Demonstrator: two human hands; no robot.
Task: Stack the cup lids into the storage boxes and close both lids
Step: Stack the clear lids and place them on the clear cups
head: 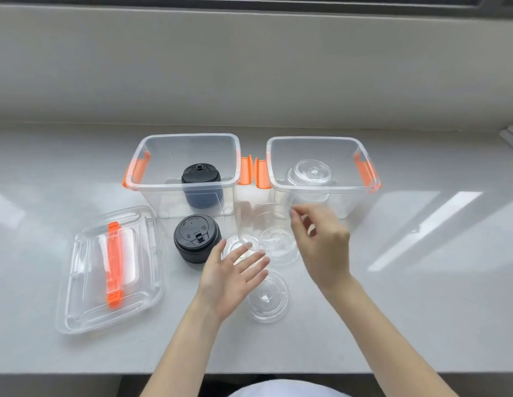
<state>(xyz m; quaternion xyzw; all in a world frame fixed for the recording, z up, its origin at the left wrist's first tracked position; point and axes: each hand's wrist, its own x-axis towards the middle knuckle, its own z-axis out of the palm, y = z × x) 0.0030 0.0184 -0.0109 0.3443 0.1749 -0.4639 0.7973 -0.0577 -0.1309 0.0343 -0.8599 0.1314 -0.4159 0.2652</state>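
Clear plastic is nearly everything we see on the pale grey desk (pixel 421 296): two open storage boxes stand side by side near the back, their orange latches almost touching between them. In the left box (pixel 189 138) we find a stack of black cup lids (pixel 201 179) standing on the floor of the box, and in the right box (pixel 321 140) a stack of clear domed lids (pixel 312 171). Just in front of the left box a second stack of black lids (pixel 197 239) stands on the desk. Further left lie the box lids (pixel 109 270), transparent with an orange handle strip, seemingly one nested on the other, though we cannot tell that for certain. Between the hands several loose clear lids (pixel 278 245) are scattered on the desk, and one more clear flat lid (pixel 267 296) lies nearest to us. Our left hand (pixel 232 279) hovers palm up beside the black stack, its fingers (pixel 249 259) spread and holding nothing. Our right hand (pixel 321 239) is raised in front of the right box, its fingers (pixel 299 213) curled loosely towards the thumb; whether they pinch a clear lid we cannot tell, the transparent plastic there being too faint.
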